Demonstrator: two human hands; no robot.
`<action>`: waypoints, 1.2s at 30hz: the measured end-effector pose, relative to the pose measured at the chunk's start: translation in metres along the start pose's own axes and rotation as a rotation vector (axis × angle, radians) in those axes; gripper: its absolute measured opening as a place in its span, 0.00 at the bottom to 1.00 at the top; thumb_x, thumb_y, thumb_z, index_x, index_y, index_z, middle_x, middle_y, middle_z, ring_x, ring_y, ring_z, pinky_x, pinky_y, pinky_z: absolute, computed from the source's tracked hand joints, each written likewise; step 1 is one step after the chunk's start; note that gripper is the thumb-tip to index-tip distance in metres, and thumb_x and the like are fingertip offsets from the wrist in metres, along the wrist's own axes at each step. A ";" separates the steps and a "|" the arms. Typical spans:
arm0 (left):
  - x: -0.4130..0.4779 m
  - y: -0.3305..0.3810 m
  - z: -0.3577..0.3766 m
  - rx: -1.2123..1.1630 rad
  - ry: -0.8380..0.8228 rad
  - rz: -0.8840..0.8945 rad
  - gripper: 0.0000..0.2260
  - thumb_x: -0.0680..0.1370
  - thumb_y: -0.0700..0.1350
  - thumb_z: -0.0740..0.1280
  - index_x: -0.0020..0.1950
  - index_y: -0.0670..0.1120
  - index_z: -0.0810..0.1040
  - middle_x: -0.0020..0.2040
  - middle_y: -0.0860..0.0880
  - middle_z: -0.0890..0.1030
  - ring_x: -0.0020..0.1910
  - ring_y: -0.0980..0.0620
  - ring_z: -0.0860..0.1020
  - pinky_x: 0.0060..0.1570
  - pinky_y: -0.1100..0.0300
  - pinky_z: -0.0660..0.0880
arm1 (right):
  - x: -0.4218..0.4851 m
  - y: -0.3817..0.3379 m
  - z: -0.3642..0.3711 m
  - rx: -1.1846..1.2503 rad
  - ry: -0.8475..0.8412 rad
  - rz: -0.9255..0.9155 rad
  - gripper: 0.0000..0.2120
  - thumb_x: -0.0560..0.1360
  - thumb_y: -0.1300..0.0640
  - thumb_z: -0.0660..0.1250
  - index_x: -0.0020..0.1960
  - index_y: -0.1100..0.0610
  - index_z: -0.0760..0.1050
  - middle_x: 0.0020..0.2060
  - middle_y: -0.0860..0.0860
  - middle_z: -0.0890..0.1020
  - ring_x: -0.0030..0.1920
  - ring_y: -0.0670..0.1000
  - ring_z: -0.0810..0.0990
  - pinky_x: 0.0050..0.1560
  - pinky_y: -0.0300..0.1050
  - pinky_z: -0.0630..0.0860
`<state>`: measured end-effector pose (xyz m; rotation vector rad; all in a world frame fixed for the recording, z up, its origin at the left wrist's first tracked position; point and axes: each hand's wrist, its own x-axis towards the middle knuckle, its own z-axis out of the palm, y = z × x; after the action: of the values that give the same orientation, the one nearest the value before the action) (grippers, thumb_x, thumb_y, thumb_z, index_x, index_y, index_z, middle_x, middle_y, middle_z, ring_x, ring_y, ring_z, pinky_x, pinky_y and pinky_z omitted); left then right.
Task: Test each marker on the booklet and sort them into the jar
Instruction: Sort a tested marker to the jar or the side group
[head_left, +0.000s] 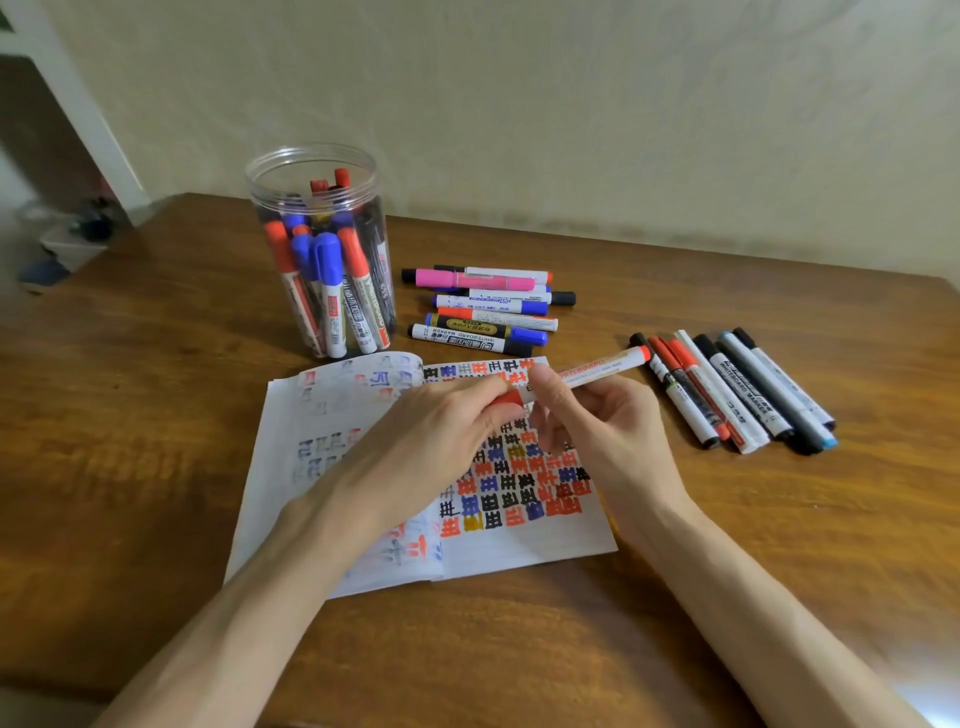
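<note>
Above the open white paper booklet (519, 545), the left hand (441, 431) pinches the red cap (506, 399) of a white-barrelled red marker (597, 370), and the right hand (597, 415) grips its barrel. The clear plastic jar (322, 249) beyond the booklet is well filled. Judged about half done: the rear marker group (483, 306) and the right-side marker group (737, 389) are still outside the jar.

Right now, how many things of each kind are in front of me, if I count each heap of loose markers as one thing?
Jar: 1
Booklet: 1
Heaps of loose markers: 2
Marker held above the booklet: 1
Total: 5
</note>
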<state>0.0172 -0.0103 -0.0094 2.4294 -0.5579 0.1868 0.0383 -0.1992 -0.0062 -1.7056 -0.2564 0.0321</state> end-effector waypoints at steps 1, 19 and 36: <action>0.000 0.001 -0.001 0.017 -0.007 0.008 0.13 0.83 0.56 0.56 0.53 0.48 0.74 0.39 0.57 0.78 0.38 0.58 0.80 0.35 0.62 0.75 | 0.000 0.000 0.000 0.010 -0.003 -0.014 0.14 0.80 0.47 0.71 0.42 0.57 0.83 0.35 0.53 0.85 0.34 0.50 0.82 0.41 0.43 0.79; 0.000 0.004 -0.026 -0.555 -0.308 -0.189 0.11 0.84 0.53 0.59 0.47 0.52 0.78 0.34 0.64 0.79 0.34 0.64 0.78 0.35 0.71 0.72 | -0.007 -0.004 -0.009 0.017 -0.132 -0.184 0.09 0.81 0.54 0.69 0.48 0.60 0.82 0.38 0.54 0.85 0.36 0.52 0.83 0.38 0.44 0.79; 0.000 0.006 -0.007 -0.028 -0.085 -0.041 0.07 0.85 0.50 0.62 0.53 0.50 0.79 0.35 0.58 0.77 0.37 0.60 0.79 0.36 0.67 0.73 | -0.005 0.002 0.007 0.112 -0.021 0.021 0.16 0.80 0.47 0.70 0.39 0.57 0.82 0.32 0.53 0.81 0.31 0.49 0.77 0.36 0.40 0.76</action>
<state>0.0148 -0.0105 0.0001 2.4284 -0.5438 0.0585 0.0326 -0.1938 -0.0103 -1.5974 -0.2479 0.0780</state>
